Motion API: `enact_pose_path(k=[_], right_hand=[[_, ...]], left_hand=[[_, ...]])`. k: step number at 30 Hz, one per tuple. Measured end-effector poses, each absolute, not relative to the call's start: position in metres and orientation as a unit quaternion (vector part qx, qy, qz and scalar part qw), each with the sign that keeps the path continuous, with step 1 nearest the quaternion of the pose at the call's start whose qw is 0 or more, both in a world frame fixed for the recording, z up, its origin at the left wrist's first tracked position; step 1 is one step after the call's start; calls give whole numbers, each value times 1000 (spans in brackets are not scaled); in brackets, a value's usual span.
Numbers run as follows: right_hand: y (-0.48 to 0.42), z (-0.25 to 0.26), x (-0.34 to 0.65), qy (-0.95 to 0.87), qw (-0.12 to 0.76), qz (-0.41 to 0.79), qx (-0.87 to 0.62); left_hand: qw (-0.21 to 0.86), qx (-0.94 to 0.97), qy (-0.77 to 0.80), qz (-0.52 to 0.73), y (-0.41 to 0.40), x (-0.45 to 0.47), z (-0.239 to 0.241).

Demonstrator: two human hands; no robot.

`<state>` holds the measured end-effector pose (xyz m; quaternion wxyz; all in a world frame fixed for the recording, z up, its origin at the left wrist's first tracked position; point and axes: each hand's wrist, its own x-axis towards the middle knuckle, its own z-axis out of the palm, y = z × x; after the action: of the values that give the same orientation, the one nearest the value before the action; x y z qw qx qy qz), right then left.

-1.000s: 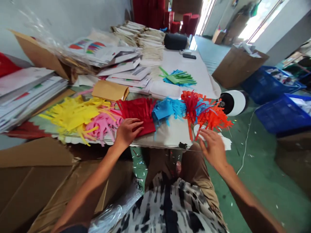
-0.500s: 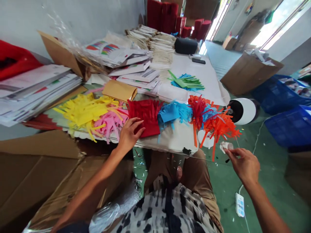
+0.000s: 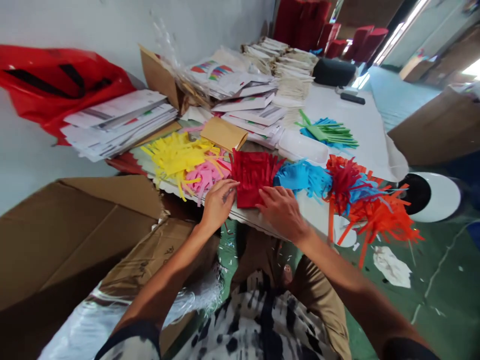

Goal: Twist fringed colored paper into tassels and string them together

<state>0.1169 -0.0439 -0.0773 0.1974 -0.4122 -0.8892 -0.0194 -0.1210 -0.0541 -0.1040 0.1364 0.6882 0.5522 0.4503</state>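
Note:
A piece of dark red fringed tissue paper [image 3: 248, 192] lies on the table in front of me, its cut strips pointing away. My left hand [image 3: 219, 202] is at its left edge, fingers stretched and thumb apart. At the lower right edge, my right hand [image 3: 283, 212] rests with fingers spread, fingertips on the paper. Left of the red paper lie pink fringe [image 3: 204, 176] and yellow fringe [image 3: 176, 155]. To its right are blue fringe [image 3: 300, 175], a second dark red bunch [image 3: 341, 180] and orange fringe [image 3: 390, 217] hanging past the table edge.
Behind the fringes are a brown envelope [image 3: 224, 132], a clear plastic tray [image 3: 302, 147] and green strips [image 3: 333, 131]. Stacked envelopes [image 3: 120, 117] stand at the left. An open cardboard box [image 3: 82, 225] is beside my left arm. White crumpled paper [image 3: 392, 265] lies on the floor.
My right hand has let go of the small white crumpled piece and moved left onto the red paper. My left hand stays at its left side. The view has turned left.

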Motion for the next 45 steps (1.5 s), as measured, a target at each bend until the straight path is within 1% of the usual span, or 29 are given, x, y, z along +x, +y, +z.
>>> enact_pose_path(k=[2, 4, 8, 13, 18, 21, 23, 26, 29, 32, 36, 38, 42, 45], right_hand=[[-39, -90, 101, -904, 172, -29, -390], [-40, -98, 99, -915, 167, -49, -363], [-40, -102, 106, -924, 192, -95, -317], [-27, -96, 110, -930, 215, -95, -284], [2, -61, 108, -893, 328, -56, -301], [23, -30, 102, -876, 373, -15, -305], [38, -11, 95, -866, 396, -5, -304], [56, 8, 85, -871, 386, -23, -302], [64, 18, 77, -881, 365, -51, -298], [61, 21, 71, -891, 347, -82, -283], [55, 19, 68, -900, 321, -117, -271], [56, 17, 68, -899, 322, -115, -273], [62, 20, 66, -875, 363, -88, -308], [67, 26, 63, -860, 378, -94, -328]], left_hand=[[136, 680, 558, 456, -63, -125, -104], [137, 674, 562, 460, -70, -129, -104], [137, 671, 555, 473, -73, -132, -107], [147, 674, 539, 483, -68, -128, -110], [163, 677, 515, 500, -55, -121, -105], [179, 638, 508, 551, -39, -119, -92], [170, 615, 507, 579, -26, -119, -81], [144, 607, 512, 590, -7, -123, -67], [137, 613, 512, 586, 6, -126, -63], [177, 601, 506, 593, 9, -128, -66], [310, 542, 458, 633, 7, -132, -70], [352, 516, 436, 648, 8, -136, -68], [364, 520, 430, 642, 20, -145, -58], [351, 556, 420, 626, 35, -149, -47]])
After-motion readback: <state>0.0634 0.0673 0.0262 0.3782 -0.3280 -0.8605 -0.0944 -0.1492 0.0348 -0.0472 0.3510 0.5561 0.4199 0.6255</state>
